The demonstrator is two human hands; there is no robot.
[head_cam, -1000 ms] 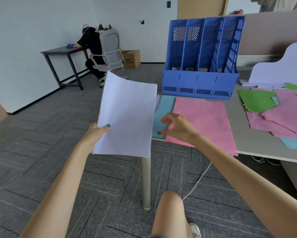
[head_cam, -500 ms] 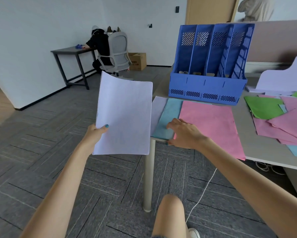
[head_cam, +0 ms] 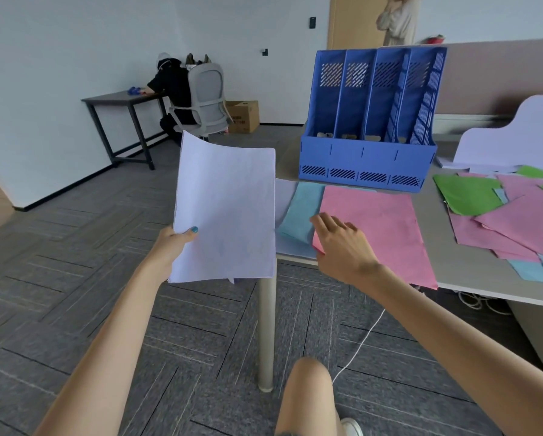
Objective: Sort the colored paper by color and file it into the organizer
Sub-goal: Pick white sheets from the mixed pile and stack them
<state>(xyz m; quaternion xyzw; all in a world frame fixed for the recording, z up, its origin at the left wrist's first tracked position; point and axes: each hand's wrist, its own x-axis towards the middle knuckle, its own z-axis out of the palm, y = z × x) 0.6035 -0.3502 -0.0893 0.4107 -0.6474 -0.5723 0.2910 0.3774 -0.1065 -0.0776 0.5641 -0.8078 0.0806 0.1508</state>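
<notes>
In the centre left of the frame the left hand (head_cam: 175, 243) grips a stack of lavender paper (head_cam: 226, 212) by its lower left edge, thumb on top, holding it off the desk (head_cam: 471, 280). The right hand (head_cam: 342, 243) lies with bent fingers on the near left corner of the pink sheet (head_cam: 377, 221); I cannot tell whether it pinches it. A light blue sheet (head_cam: 298, 215) lies just left of the pink one. The blue organizer (head_cam: 367, 165) stands behind them, and mixed sheets (head_cam: 515, 221) lie at the right.

Bright, even light; soft shadows; wide-angle bending at edges; slight blur.
</notes>
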